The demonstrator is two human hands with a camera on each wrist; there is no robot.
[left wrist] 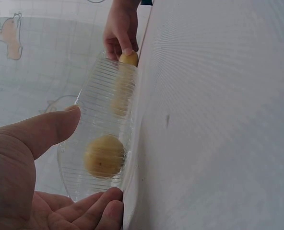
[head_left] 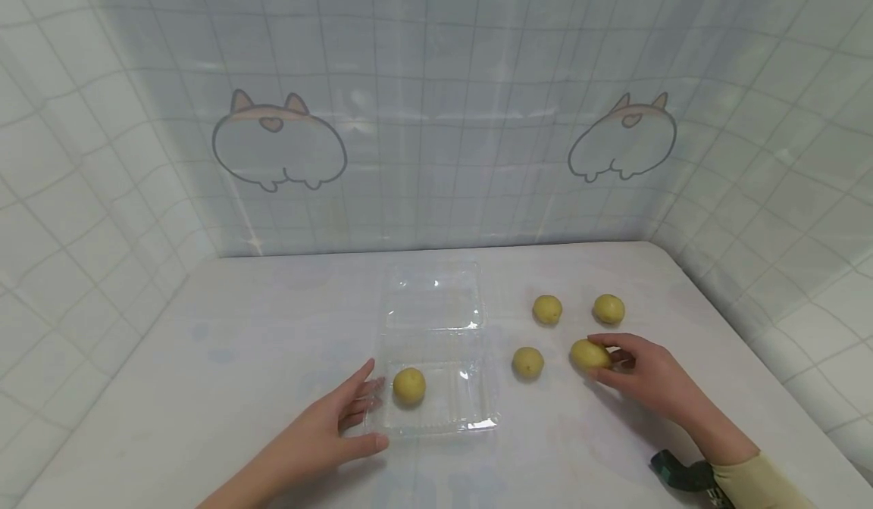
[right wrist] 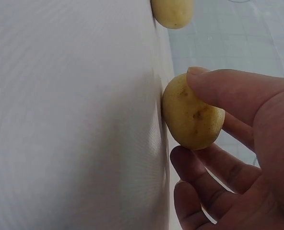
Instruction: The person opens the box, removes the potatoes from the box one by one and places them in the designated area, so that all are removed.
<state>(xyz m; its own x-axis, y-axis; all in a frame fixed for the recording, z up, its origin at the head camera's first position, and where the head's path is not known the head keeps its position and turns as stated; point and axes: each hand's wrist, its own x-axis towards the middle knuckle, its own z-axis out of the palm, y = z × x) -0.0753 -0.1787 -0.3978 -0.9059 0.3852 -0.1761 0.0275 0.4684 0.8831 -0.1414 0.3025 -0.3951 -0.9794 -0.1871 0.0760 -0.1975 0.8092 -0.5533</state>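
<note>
A small yellow potato (right wrist: 194, 112) rests on the table, pinched between the thumb and fingers of my right hand (head_left: 644, 373). Beside the left edge of a clear plastic clamshell box (head_left: 446, 418) is my left hand (head_left: 334, 426), its thumb and fingers spread apart. Whether those fingertips touch the box I cannot tell. The box lies with its lid (head_left: 433, 297) folded back, and one potato (head_left: 409, 386) sits in the left part of its base. Between box and right hand lies another potato (head_left: 528, 363).
Farther back on the right lie two more potatoes, one (head_left: 547, 310) nearer the box and one (head_left: 609, 309) nearer the table's right edge. A white cloth covers the table (head_left: 225, 388). Grid-patterned curtains (head_left: 450, 115) hang behind it and along both sides.
</note>
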